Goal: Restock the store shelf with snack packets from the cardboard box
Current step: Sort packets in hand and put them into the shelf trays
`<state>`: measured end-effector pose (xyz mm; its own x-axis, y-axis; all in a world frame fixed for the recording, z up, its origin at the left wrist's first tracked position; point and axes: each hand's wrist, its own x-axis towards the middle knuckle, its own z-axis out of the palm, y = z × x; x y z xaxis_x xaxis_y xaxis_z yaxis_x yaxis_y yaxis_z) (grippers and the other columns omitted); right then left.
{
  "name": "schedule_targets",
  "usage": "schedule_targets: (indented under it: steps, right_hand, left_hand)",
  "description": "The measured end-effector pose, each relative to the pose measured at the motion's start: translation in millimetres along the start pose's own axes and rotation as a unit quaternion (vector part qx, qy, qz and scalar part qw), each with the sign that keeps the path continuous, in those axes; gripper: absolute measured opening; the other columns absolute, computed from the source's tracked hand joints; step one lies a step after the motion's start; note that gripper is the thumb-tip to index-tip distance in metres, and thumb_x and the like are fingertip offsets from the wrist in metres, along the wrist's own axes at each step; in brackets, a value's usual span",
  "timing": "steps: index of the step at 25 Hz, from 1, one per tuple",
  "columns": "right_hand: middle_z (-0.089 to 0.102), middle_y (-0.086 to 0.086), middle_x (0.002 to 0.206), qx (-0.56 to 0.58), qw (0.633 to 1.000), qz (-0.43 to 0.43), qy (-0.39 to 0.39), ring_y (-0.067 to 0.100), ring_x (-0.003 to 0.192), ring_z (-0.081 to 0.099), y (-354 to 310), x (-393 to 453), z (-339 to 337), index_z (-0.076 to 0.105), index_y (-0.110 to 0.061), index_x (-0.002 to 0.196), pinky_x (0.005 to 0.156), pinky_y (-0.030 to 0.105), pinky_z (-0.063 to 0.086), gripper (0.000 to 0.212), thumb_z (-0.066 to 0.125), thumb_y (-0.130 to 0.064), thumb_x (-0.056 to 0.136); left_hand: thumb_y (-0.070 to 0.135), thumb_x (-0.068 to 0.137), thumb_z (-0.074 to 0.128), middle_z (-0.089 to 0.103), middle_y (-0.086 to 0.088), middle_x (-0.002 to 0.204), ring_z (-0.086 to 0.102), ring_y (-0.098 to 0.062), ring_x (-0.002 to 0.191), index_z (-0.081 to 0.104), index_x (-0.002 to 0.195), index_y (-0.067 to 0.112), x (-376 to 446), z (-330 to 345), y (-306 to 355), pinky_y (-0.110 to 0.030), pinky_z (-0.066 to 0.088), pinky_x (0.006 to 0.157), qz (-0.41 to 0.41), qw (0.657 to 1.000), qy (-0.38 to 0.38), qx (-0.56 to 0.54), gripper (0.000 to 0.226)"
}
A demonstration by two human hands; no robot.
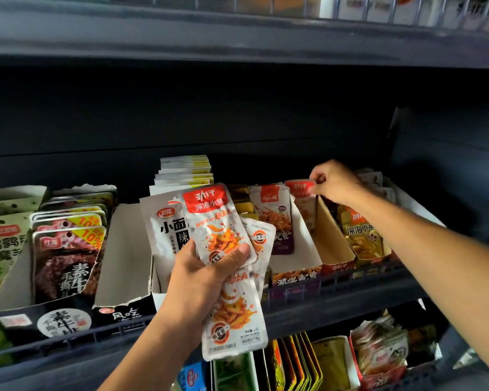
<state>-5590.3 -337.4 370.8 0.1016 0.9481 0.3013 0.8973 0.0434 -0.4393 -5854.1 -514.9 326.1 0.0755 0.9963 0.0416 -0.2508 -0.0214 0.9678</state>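
Up close from the head view, the left hand [206, 275] grips a fanned bunch of red-topped packets [223, 241] in front of the shelf [336, 286], thumb across the top one. Farther right, the right hand [333, 183] pinches the red top of one packet [301, 190] standing in an open display box [333, 244] on that shelf. Boxes of other snacks [65, 249] sit to the left, well apart from both hands.
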Motion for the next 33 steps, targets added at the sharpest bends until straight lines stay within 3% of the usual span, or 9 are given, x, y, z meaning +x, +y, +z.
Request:
schedule_targets:
  steps: [4, 6, 8, 11, 17, 21, 23, 29, 33]
  right_hand:
    - [0.064, 0.002, 0.112, -0.07, 0.994, -0.034, 0.082, 0.016, 0.094, 0.059, -2.2, -4.4, 10.4, 0.063, -0.019, 0.108, 0.074, 0.026, 0.039, 0.022, 0.072, -0.022, 0.088]
    - [0.064, -0.003, 0.105, 0.022, 0.99, -0.071, 0.121, 0.007, 0.085, 0.06, -24.6, -23.7, -2.4, 0.064, -0.02, 0.108, 0.066, 0.022, 0.04, 0.02, 0.065, -0.034, 0.093]
    - [0.069, -0.003, 0.098, 0.229, 0.966, -0.097, -0.067, 0.002, 0.072, 0.059, -56.8, -49.7, -20.7, 0.065, -0.021, 0.107, 0.057, 0.017, 0.04, 0.027, 0.057, -0.044, 0.096]
    - [0.074, 0.001, 0.09, 0.276, 0.908, -0.14, -0.281, 0.019, 0.077, 0.065, -85.2, -77.3, -31.5, 0.066, -0.016, 0.101, 0.064, 0.026, 0.047, 0.018, 0.071, -0.027, 0.088]
    - [0.062, 0.002, 0.066, 0.43, 0.902, -0.047, -0.009, 0.003, 0.043, 0.045, -49.5, -39.3, -64.9, 0.053, -0.019, 0.08, 0.036, 0.016, 0.031, 0.027, 0.066, 0.004, 0.086]
    - [0.069, 0.002, 0.08, 0.313, 0.949, -0.029, 0.009, 0.005, 0.051, 0.059, 8.6, -25.0, -73.8, 0.061, -0.017, 0.105, 0.042, 0.017, 0.045, 0.023, 0.063, 0.001, 0.091]
    - [0.07, 0.0, 0.089, 0.22, 0.975, 0.01, 0.016, 0.008, 0.059, 0.059, 25.1, -24.8, -65.4, 0.063, -0.026, 0.091, 0.046, 0.019, 0.042, 0.019, 0.065, -0.007, 0.093]
    - [0.068, -0.004, 0.1, 0.167, 0.984, -0.021, 0.063, 0.014, 0.088, 0.062, 16.1, -16.1, -19.7, 0.069, -0.019, 0.103, 0.077, 0.03, 0.046, 0.01, 0.066, -0.018, 0.093]
    - [0.063, -0.001, 0.104, -0.128, 0.987, -0.072, 0.061, 0.021, 0.102, 0.058, 10.0, -14.8, 6.1, 0.069, -0.02, 0.102, 0.082, 0.032, 0.045, 0.015, 0.072, -0.025, 0.088]
  left_hand:
    - [0.01, 0.079, 0.076, 0.075, -0.021, 0.09, 0.073, -0.035, 0.068, 0.062, 0.104, 0.003, 1.8, 1.0, -1.3, -0.039, 0.058, 0.061, 0.0, 1.0, -0.021, 0.009, 0.03]
    - [0.009, 0.08, 0.075, 0.075, -0.021, 0.089, 0.073, -0.034, 0.068, 0.063, 0.104, 0.002, 2.3, 2.8, -1.9, -0.038, 0.058, 0.061, -0.001, 0.999, -0.033, 0.017, 0.028]
    - [0.008, 0.081, 0.075, 0.075, -0.021, 0.088, 0.073, -0.033, 0.067, 0.064, 0.104, 0.002, 3.6, 6.6, -3.3, -0.038, 0.058, 0.061, 0.002, 0.999, -0.047, 0.022, 0.026]
    - [0.004, 0.08, 0.075, 0.075, -0.021, 0.088, 0.072, -0.03, 0.066, 0.067, 0.099, 0.004, 2.3, 17.3, -4.5, -0.035, 0.058, 0.059, 0.011, 0.996, -0.078, 0.031, 0.02]
    - [0.001, 0.071, 0.079, 0.075, -0.019, 0.093, 0.072, -0.029, 0.066, 0.062, 0.114, 0.013, -4.4, 15.9, -2.0, -0.035, 0.06, 0.059, -0.017, 0.994, -0.105, 0.036, 0.047]
    - [0.005, 0.069, 0.081, 0.074, -0.022, 0.093, 0.071, -0.032, 0.065, 0.064, 0.108, 0.015, -1.4, 11.1, -1.5, -0.037, 0.059, 0.059, -0.019, 0.997, -0.07, 0.01, 0.044]
    - [0.005, 0.068, 0.08, 0.075, -0.02, 0.091, 0.071, -0.03, 0.063, 0.065, 0.104, 0.018, -1.5, 12.1, -2.6, -0.035, 0.058, 0.056, -0.016, 0.997, -0.069, 0.007, 0.041]
    - [0.007, 0.068, 0.08, 0.075, -0.018, 0.09, 0.072, -0.029, 0.063, 0.064, 0.106, 0.015, 3.0, 11.4, -10.3, -0.034, 0.058, 0.054, -0.018, 0.999, -0.044, 0.009, 0.042]
    - [0.005, 0.072, 0.08, 0.074, -0.023, 0.088, 0.071, -0.03, 0.06, 0.062, 0.102, 0.008, 4.6, 12.1, -13.5, -0.036, 0.058, 0.056, -0.027, 0.999, -0.035, -0.008, 0.035]
